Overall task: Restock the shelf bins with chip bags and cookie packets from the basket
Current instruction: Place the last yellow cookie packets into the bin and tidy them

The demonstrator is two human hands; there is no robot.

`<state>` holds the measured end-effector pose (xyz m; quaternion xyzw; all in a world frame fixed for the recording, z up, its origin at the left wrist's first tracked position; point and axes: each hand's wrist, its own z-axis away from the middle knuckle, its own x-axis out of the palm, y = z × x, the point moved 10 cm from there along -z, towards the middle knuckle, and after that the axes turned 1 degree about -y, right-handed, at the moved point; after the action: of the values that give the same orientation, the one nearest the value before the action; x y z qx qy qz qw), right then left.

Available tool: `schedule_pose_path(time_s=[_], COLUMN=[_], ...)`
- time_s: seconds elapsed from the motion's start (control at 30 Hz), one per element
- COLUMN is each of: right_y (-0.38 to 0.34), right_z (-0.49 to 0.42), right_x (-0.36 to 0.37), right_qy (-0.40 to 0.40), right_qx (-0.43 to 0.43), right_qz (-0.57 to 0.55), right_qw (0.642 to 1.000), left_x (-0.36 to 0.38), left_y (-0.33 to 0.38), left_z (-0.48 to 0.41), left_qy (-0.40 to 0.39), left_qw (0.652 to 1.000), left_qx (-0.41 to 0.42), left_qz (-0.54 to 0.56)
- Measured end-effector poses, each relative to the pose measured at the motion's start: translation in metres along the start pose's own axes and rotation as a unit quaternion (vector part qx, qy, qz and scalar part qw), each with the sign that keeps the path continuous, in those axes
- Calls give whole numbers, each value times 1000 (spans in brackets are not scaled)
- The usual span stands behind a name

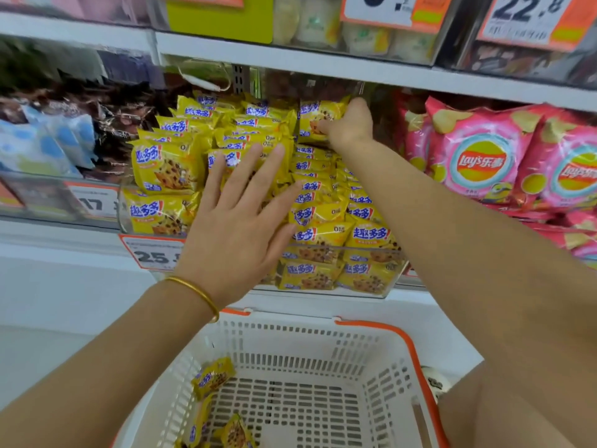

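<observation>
few cookie packets (pixel 213 378) were left in my basket (pixel 371 357) below the near-full cookie bin (pixel 371 286); my right hand (pixel 350 124) gripped one packet (pixel 318 116) at the bin's back, left hand (pixel 239 221) flat on the pile, fingers spread.

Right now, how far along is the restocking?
Mostly done: the clear bin is heaped with cookie packets, chip bags beside it. In hand: the right hand grips one more packet at the back, the left hand spread over the pile. Left: a few loose packets in the basket.

Cookie packets (pixel 168 166) fill the bin (pixel 124 206), leaving a gap beneath the shelf (pixel 323 64).
</observation>
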<state>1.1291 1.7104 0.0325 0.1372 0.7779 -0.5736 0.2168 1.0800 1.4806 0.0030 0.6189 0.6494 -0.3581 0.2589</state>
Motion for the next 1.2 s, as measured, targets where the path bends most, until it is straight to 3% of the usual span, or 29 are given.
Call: schedule_pose_path(time_s=[0.17, 0.37, 0.63, 0.77, 0.87, 1.0, 1.1, 1.2], right_y=[11, 4, 10, -17, -39, -22, 41, 138], right_z=[-9, -11, 7, 56, 131, 230, 282, 329], right_x=[-2, 17, -5, -30, -54, -27, 60, 158], right_qy=[17, -37, -51, -47, -65, -204, -352, -490], right_qx=[14, -7, 32, -48, -139, -143, -83, -20], right_qz=[65, 165, 115, 132, 44, -70, 21, 153], right_qw=[998, 986, 992, 989, 987, 966, 932, 858], left_x=[3, 5, -1, -15, -31, -16, 18, 41], left_y=[-2, -3, 0, 12, 23, 27, 16, -1], left_z=[0, -2, 7, 21, 45, 92, 148, 203], left_qy=[-2, -4, -6, 6, 22, -64, -177, -260], left_qw=[1000, 1000, 1000, 999, 997, 997, 984, 966], left_qx=[-3, -9, -2, 17, 27, 30, 20, -11], left_qz=[-2, 1, 13, 42, 64, 37, 16, 9])
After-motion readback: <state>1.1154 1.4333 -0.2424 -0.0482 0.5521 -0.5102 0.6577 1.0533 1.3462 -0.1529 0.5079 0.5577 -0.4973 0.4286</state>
